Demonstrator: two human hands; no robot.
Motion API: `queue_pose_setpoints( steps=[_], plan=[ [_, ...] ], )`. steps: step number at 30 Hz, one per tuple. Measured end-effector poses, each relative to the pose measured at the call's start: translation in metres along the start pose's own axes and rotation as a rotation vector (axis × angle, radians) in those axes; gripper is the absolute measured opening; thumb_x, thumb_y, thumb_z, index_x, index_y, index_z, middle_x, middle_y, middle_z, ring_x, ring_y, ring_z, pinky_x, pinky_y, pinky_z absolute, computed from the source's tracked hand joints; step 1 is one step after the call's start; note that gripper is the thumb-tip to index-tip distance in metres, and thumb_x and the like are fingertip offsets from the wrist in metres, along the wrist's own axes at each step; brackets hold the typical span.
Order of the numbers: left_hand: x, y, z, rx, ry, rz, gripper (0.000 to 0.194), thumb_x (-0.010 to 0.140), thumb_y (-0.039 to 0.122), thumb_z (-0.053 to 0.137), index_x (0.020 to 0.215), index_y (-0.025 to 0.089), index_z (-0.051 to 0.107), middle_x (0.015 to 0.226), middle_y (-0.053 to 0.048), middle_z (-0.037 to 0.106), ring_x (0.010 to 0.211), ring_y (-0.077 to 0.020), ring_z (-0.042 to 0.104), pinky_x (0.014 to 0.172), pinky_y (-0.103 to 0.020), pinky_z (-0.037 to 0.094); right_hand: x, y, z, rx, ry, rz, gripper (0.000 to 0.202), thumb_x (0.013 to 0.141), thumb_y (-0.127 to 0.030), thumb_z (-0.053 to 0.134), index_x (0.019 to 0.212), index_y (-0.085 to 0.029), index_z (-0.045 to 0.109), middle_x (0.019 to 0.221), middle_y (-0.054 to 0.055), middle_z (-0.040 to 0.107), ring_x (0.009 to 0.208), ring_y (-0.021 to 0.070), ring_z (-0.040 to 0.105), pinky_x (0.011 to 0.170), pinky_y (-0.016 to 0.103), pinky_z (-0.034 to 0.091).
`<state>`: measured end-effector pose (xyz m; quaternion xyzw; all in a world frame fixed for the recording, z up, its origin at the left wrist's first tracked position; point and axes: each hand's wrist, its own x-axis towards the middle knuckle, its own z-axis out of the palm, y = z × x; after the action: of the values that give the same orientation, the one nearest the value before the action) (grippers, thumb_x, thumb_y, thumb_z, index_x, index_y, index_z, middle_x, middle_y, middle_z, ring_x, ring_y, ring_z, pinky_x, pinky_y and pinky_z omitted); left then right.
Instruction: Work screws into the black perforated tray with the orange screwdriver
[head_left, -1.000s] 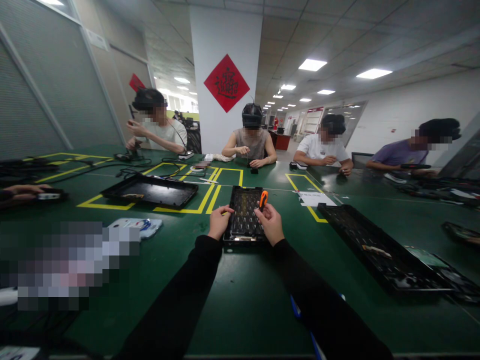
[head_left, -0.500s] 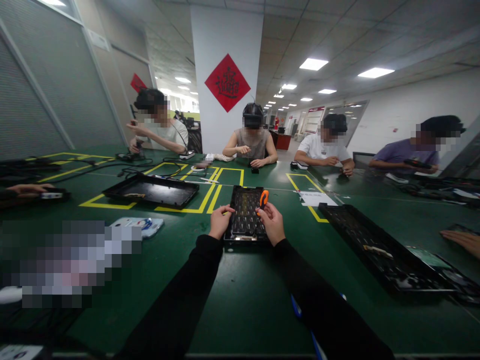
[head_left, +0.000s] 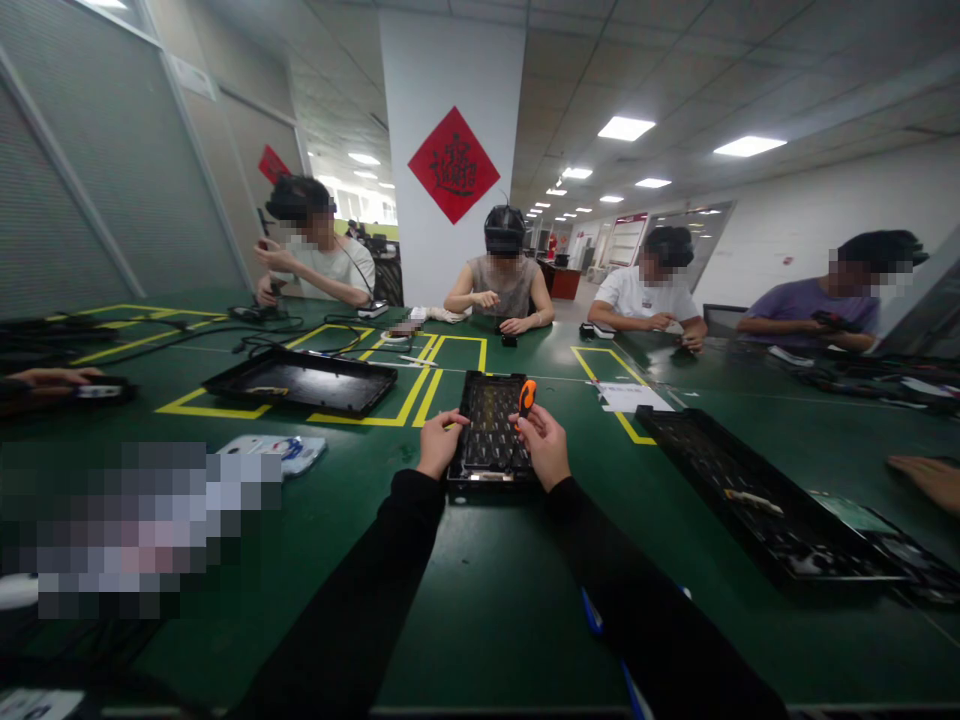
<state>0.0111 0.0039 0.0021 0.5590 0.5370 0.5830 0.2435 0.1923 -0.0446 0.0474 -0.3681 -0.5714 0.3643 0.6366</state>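
Note:
In front of me on the green table lies a shallow black plastic casing (head_left: 495, 490), its inside dotted with rows of small pale marks that I cannot make out closely. My left hand (head_left: 439, 444) is closed on its left edge, fingertips over the rim. My right hand (head_left: 547, 448) grips a screwdriver (head_left: 527, 397) with an orange and black handle, held upright over the right side of the casing. The screwdriver's tip is too dark and small to tell whether it touches anything. A pale strip (head_left: 491, 478) sits at the casing's near end.
A wide black casing (head_left: 300, 380) lies to the left, a long one (head_left: 765, 490) to the right. A white paper (head_left: 634, 396) and yellow tape outlines (head_left: 409, 410) mark the table (head_left: 465, 620). Several people sit opposite; other people's hands (head_left: 56, 378) reach in from the sides.
My hands, the casing and the screwdriver stay almost in place; the screwdriver's handle leans very slightly differently. At the right edge, another person's hand has shifted a little outward.

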Motion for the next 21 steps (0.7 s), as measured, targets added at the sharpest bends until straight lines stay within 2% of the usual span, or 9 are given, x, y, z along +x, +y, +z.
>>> queue_pose_setpoints(
  steps=[3,7,12,16,21],
  plan=[
    [-0.0002,0.0008,-0.0001,-0.001,0.002,0.000,0.014,0.064,0.015,0.053,0.068,0.017,0.066,0.102,-0.007,0.064,0.099,-0.0184,0.057,0.095,-0.032,0.037,-0.0011,-0.0027,-0.0004,-0.043,-0.013,-0.006,0.035,0.072,-0.034,0.056,0.102,-0.015,0.058,0.081,0.004,0.063,0.061,0.0113,0.053,0.054,0.023,0.042],
    [-0.0001,0.0017,-0.0006,-0.009,0.005,-0.008,0.013,0.064,0.014,0.053,0.067,0.017,0.066,0.102,-0.007,0.064,0.098,-0.0185,0.057,0.095,-0.032,0.036,-0.0013,-0.0029,-0.0004,-0.155,0.035,-0.089,0.034,0.066,-0.033,0.063,0.095,-0.015,0.060,0.080,0.001,0.058,0.055,0.0078,0.046,0.050,0.021,0.040],
    [-0.0008,0.0020,-0.0011,-0.020,0.005,-0.006,0.014,0.064,0.013,0.053,0.067,0.016,0.066,0.101,-0.007,0.064,0.098,-0.0189,0.057,0.095,-0.033,0.036,-0.0012,-0.0023,0.0007,-0.055,0.026,-0.023,0.042,0.068,-0.031,0.060,0.107,-0.015,0.055,0.085,0.005,0.061,0.064,0.0116,0.054,0.057,0.023,0.044],
    [-0.0007,0.0006,-0.0007,-0.030,0.002,-0.006,0.015,0.064,0.014,0.053,0.068,0.016,0.067,0.102,-0.007,0.064,0.099,-0.0189,0.057,0.096,-0.034,0.035,-0.0017,-0.0040,0.0010,0.030,-0.012,0.026,0.038,0.073,-0.030,0.053,0.108,-0.016,0.054,0.087,0.006,0.063,0.068,0.0133,0.056,0.055,0.023,0.044],
    [0.0004,-0.0010,0.0002,0.000,0.000,0.006,0.015,0.064,0.014,0.053,0.068,0.017,0.066,0.102,-0.008,0.064,0.099,-0.0191,0.057,0.095,-0.034,0.036,-0.0017,-0.0052,0.0010,-0.036,-0.002,-0.033,0.036,0.069,-0.032,0.059,0.102,-0.016,0.056,0.083,0.003,0.061,0.064,0.0112,0.054,0.056,0.022,0.043]
  ],
)
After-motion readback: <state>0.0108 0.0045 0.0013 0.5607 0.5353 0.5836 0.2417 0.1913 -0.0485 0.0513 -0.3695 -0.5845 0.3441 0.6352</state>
